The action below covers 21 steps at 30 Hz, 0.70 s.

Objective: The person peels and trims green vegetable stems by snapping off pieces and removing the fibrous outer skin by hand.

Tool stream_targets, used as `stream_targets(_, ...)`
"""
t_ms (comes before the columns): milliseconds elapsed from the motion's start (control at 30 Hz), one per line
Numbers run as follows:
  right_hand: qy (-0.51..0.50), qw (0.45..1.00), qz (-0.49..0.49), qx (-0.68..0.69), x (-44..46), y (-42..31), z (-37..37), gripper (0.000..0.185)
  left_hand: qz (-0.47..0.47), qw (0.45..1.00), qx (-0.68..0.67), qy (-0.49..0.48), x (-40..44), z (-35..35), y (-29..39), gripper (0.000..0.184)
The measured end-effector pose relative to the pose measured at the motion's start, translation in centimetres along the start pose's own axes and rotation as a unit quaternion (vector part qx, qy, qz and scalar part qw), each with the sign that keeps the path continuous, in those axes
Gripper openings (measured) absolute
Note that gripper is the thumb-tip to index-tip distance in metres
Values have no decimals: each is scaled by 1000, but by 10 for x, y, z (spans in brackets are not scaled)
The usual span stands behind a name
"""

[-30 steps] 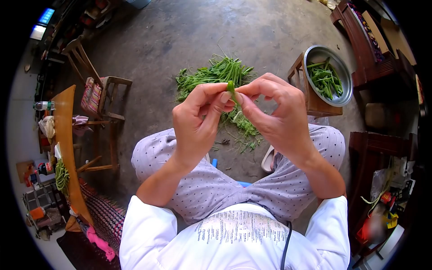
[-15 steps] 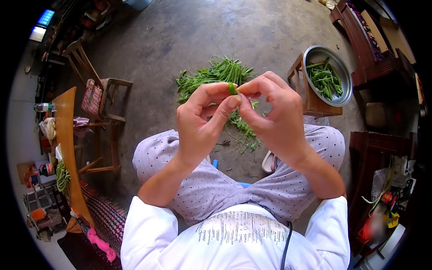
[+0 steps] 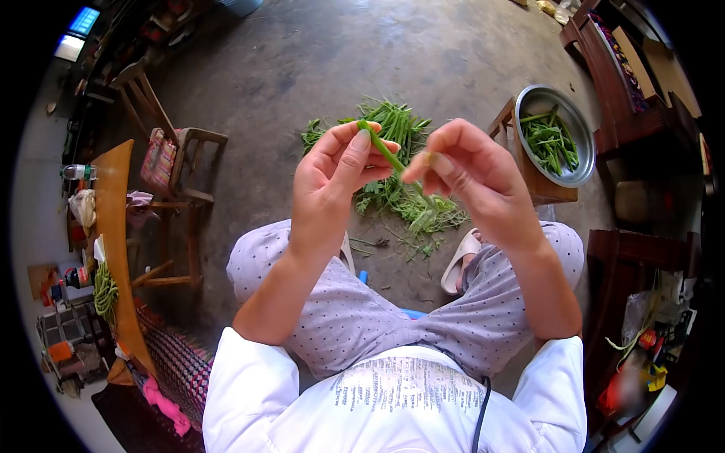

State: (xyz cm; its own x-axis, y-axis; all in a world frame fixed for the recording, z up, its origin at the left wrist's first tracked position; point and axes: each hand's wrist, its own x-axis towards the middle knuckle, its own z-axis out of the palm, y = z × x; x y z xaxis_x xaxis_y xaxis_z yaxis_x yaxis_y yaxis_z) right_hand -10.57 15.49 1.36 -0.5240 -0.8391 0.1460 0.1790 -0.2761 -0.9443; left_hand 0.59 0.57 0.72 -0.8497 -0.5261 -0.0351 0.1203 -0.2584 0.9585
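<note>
left hand pinches a green stem, right hand just beside it

the left hand (image 3: pixel 328 181) is clamped on a green stem (image 3: pixel 381 147), thumb and forefinger pressed together near its upper end. the stem slants down from that grip toward the right hand (image 3: pixel 483 189), whose fingers are curled, thumb and forefinger close together. those fingertips are blurred, so i cannot tell whether they are shut on anything or whether they touch the stem's lower end.

both hands are raised in front of the body, between the knees and a pile of greens (image 3: pixel 396 124) on the floor (image 3: pixel 287 75). long stems make up the far part of the pile; paler, thinner shreds (image 3: pixel 449 217) lie at its near side, close to a light sandal (image 3: pixel 457 268).

to the right, a metal basin (image 3: pixel 582 143) rests on a wooden stool (image 3: pixel 555 194), tilted in this view. cut greens (image 3: pixel 551 143) lie loosely in it, well apart from the hands.

to the left stand a wooden chair (image 3: pixel 200 137) with a patterned cushion (image 3: pixel 157 160) and, nearer, a wooden bench (image 3: pixel 115 211). a bottle (image 3: pixel 78 172) and a pale bag (image 3: pixel 81 208) are by the bench's far end, and a green bundle (image 3: pixel 104 291) is at its outer edge.
</note>
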Motion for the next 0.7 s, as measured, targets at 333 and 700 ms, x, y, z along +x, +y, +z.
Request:
stream_targets(333,116,826,44,-550,-7,-17,-47,4,-31,996,-84,0,-1,-13,4,24)
stream_targets(700,64,921,-62,-380,-7,-8,0,13,-59,995,-68,-53,-11,2,-8,25)
